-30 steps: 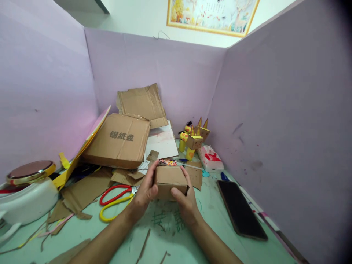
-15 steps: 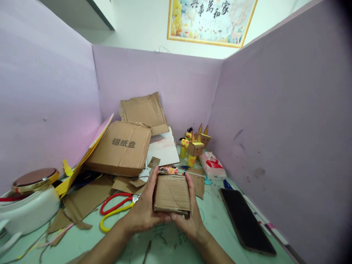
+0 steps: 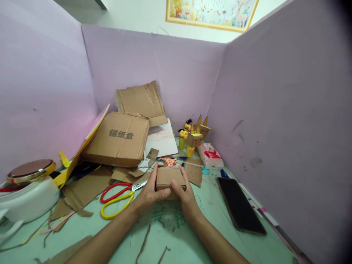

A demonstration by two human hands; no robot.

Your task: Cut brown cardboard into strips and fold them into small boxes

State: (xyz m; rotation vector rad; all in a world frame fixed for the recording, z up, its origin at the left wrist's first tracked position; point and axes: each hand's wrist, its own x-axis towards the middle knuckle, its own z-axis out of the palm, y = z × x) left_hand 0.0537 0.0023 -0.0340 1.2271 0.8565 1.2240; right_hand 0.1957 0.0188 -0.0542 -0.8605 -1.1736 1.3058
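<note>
A small brown cardboard piece (image 3: 168, 176), folded like a little box, is held low over the green table (image 3: 214, 234) between both hands. My left hand (image 3: 148, 192) grips its left side, thumb across the front. My right hand (image 3: 184, 194) clasps its right side, thumb on the front edge. Red and yellow scissors (image 3: 117, 200) lie just left of my left hand.
A flat printed carton (image 3: 118, 139) and torn cardboard sheets (image 3: 140, 101) pile up at the back left. Small cardboard figures (image 3: 194, 139) and a tissue pack (image 3: 210, 156) stand at the back right. A black phone (image 3: 239, 211) lies to the right, a white appliance (image 3: 26, 198) at the far left. Purple walls enclose the table.
The cardboard piece was tipped up to show its broad face half a second ago; now it is tilted back down, lower over the table, still in both hands.
</note>
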